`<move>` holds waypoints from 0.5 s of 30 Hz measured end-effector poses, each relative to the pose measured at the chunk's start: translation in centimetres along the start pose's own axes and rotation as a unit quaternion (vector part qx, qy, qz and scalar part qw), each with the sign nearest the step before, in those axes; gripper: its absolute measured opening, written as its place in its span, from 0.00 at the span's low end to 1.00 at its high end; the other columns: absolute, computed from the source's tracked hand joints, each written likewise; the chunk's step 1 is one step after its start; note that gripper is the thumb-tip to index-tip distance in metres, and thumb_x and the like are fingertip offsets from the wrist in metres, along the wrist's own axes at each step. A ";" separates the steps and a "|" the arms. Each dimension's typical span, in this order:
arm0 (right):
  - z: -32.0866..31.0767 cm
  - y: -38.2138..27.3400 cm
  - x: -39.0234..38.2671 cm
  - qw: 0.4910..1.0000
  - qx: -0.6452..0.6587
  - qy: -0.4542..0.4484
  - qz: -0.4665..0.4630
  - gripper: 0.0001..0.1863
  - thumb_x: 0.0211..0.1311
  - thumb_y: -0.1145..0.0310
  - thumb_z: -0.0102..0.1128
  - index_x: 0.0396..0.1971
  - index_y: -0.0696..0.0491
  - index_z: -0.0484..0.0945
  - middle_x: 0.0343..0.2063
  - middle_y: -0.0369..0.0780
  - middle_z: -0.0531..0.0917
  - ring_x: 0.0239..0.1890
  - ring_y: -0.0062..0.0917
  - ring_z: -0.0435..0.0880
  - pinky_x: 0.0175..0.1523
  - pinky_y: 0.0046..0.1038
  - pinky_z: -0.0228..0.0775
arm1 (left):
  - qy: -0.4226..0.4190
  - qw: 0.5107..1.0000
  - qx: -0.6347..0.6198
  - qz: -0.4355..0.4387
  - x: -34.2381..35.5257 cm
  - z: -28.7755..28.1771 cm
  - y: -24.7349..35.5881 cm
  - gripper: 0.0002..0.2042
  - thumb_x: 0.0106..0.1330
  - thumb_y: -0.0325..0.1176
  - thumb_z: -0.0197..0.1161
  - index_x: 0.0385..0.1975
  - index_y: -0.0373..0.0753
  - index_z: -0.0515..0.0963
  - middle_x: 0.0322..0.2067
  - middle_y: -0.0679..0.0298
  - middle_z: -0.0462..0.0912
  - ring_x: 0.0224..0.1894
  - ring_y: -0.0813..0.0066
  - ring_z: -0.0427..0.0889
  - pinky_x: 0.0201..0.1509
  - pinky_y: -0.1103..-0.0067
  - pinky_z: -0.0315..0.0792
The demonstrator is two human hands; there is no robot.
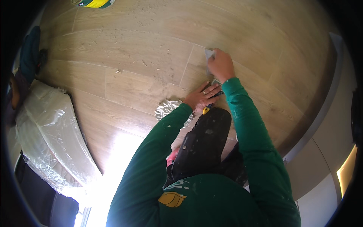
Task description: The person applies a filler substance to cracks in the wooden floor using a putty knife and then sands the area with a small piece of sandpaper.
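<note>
My right hand (221,64) is closed on a grey flat piece (208,55), perhaps a scraper blade, held at the wood-look tiled floor (140,60). My left hand (202,96) lies below it with fingers spread, resting over a small dark object whose shape is mostly hidden. A small yellow-and-black item (207,109) is just under that hand, beside my dark padded knee (206,136). Crumpled silver foil (168,111) lies on the floor left of my left hand, partly behind my sleeve.
A green-and-yellow container (94,3) stands at the top edge. Plastic-covered furniture (53,128) lines the left, with dark items (30,53) behind it. A curved pale cabinet base (321,159) borders the right. Small debris (119,71) is scattered over the floor. Bright light glares at lower left.
</note>
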State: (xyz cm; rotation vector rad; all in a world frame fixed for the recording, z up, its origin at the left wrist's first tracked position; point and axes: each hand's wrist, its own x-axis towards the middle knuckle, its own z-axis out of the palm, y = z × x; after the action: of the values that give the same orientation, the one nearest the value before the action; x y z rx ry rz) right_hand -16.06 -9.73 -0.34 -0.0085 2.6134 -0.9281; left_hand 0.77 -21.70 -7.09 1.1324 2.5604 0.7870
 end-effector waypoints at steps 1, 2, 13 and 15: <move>-0.1 0.2 0.0 1.000 0.002 0.002 -0.001 0.13 0.58 0.69 0.58 0.37 0.62 0.83 0.31 0.59 0.85 0.39 0.56 0.85 0.49 0.50 0.78 | 0.000 1.000 -0.011 -0.003 0.0 0.0 0.0 0.28 0.60 0.39 0.63 0.64 0.53 0.73 0.77 0.61 0.57 0.80 0.62 0.51 0.80 0.51 0.48; -0.1 0.5 -0.3 1.000 0.004 0.001 -0.001 0.13 0.58 0.69 0.58 0.37 0.62 0.83 0.32 0.59 0.85 0.39 0.56 0.85 0.49 0.50 0.78 | -0.001 1.000 -0.024 -0.007 -0.1 0.1 0.4 0.28 0.59 0.38 0.63 0.64 0.53 0.73 0.77 0.61 0.57 0.80 0.62 0.51 0.80 0.52 0.49; 0.6 0.6 -0.7 1.000 0.004 -0.001 0.016 0.15 0.59 0.69 0.58 0.42 0.62 0.83 0.34 0.60 0.85 0.41 0.56 0.85 0.50 0.50 0.77 | 0.000 1.000 -0.022 -0.012 -0.3 0.4 0.5 0.27 0.59 0.38 0.64 0.62 0.53 0.74 0.76 0.62 0.58 0.80 0.63 0.50 0.81 0.53 0.48; 0.4 0.8 -0.9 1.000 0.022 0.003 0.015 0.14 0.59 0.69 0.57 0.41 0.62 0.83 0.34 0.59 0.85 0.41 0.56 0.85 0.50 0.50 0.77 | 0.010 0.999 -0.047 -0.017 -0.3 0.1 0.6 0.27 0.59 0.37 0.64 0.62 0.54 0.75 0.76 0.62 0.59 0.80 0.62 0.51 0.81 0.53 0.48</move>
State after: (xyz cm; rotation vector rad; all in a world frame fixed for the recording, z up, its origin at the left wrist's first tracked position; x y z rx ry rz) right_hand -14.99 -9.21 -0.80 0.0429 2.5906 -0.9753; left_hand 1.46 -21.55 -6.85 1.0543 2.5231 0.9053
